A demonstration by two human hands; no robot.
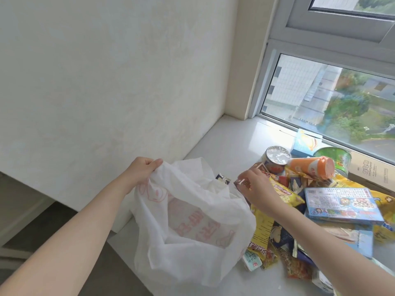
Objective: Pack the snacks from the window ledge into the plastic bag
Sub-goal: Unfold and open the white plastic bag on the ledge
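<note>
A white plastic bag (188, 227) with pink print stands on the window ledge (230, 142). My left hand (143, 169) pinches the bag's left rim and holds it up. At the bag's right edge, my right hand (258, 186) grips a small brown snack carton (240, 183) with a straw on it. A dark blue packet (287, 236) lies among a pile of snacks to the right: a yellow chip bag (284, 192), an orange bottle (312, 166), a foil-topped can (276, 158) and a blue flat box (342, 205). A small packet (223, 178) shows inside the bag's mouth.
A green cup (335, 157) and a light blue box (305, 143) stand by the window glass (333, 103). A cardboard box (374, 169) sits at far right. The white wall (106, 82) borders the ledge on the left; the floor (38, 227) drops away below.
</note>
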